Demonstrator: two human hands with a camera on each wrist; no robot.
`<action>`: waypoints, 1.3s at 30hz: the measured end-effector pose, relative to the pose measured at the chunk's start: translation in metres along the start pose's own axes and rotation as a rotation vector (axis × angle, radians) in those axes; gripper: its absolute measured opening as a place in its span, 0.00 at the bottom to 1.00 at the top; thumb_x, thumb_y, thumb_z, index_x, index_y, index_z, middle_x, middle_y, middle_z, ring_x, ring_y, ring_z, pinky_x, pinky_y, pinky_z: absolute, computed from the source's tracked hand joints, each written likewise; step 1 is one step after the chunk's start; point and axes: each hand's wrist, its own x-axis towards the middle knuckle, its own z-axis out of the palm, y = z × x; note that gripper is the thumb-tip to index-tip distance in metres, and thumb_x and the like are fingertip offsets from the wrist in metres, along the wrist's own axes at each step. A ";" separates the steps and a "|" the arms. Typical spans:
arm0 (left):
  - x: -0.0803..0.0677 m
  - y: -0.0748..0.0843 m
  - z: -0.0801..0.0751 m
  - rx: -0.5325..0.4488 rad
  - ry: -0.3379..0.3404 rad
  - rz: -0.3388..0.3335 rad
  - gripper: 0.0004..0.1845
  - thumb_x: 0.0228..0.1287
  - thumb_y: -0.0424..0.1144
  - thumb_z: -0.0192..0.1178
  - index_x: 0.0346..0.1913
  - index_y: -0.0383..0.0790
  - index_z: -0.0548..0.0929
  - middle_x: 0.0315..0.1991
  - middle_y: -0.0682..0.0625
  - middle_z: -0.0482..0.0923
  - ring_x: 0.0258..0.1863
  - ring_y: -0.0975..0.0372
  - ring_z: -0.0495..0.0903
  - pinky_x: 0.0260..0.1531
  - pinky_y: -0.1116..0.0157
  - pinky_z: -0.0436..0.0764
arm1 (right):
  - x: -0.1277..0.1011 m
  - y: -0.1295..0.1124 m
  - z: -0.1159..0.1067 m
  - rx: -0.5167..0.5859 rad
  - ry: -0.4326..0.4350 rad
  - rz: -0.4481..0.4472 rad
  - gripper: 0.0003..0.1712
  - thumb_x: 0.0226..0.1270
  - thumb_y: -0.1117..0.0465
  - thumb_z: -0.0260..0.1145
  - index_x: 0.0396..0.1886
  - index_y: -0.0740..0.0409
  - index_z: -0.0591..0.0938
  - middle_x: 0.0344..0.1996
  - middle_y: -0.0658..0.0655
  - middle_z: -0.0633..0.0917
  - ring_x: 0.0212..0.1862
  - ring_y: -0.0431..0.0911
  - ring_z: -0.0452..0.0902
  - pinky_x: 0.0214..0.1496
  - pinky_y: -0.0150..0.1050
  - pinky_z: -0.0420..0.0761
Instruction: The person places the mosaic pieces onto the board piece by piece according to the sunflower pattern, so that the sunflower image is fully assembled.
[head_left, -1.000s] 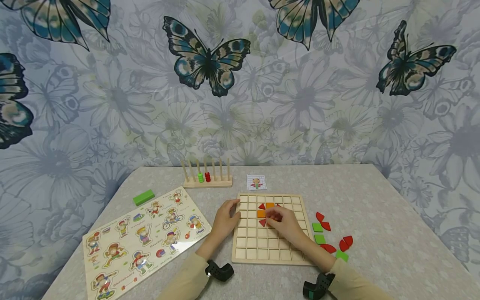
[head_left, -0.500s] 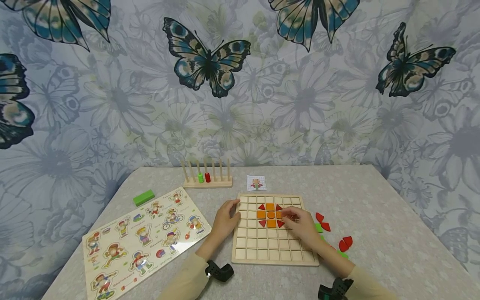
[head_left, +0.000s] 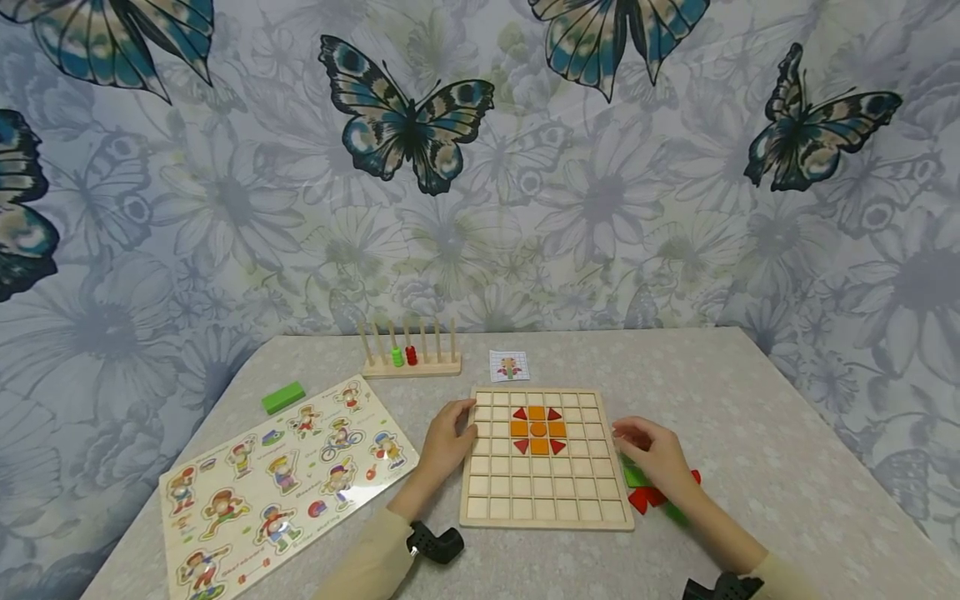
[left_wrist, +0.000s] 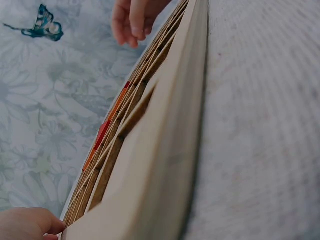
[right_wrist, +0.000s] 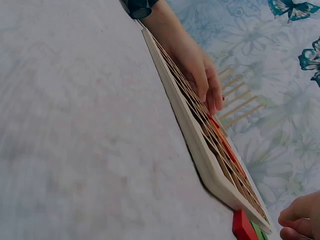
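The wooden grid board (head_left: 546, 492) lies flat on the table (head_left: 750, 400), with an orange and red flower pattern (head_left: 537, 429) filling 9 of its upper middle cells. The left hand (head_left: 444, 442) rests on the board's left edge, fingers loosely bent over the frame and gripping nothing. The right hand (head_left: 654, 457) hovers just off the board's right edge above the loose red and green pieces (head_left: 643, 498), most of which it hides; its fingers are lightly curled, and whether they pinch a piece cannot be told. In the right wrist view only a red piece (right_wrist: 244, 226) and a green sliver show. The left wrist view shows the board edge-on, its cells barely readable.
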 end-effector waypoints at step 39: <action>0.000 -0.004 0.002 -0.009 0.013 0.009 0.21 0.58 0.28 0.58 0.57 0.31 0.77 0.54 0.39 0.79 0.58 0.49 0.76 0.59 0.51 0.75 | -0.009 -0.009 0.004 -0.045 -0.107 -0.038 0.18 0.52 0.68 0.71 0.46 0.62 0.82 0.41 0.57 0.86 0.42 0.40 0.78 0.43 0.29 0.78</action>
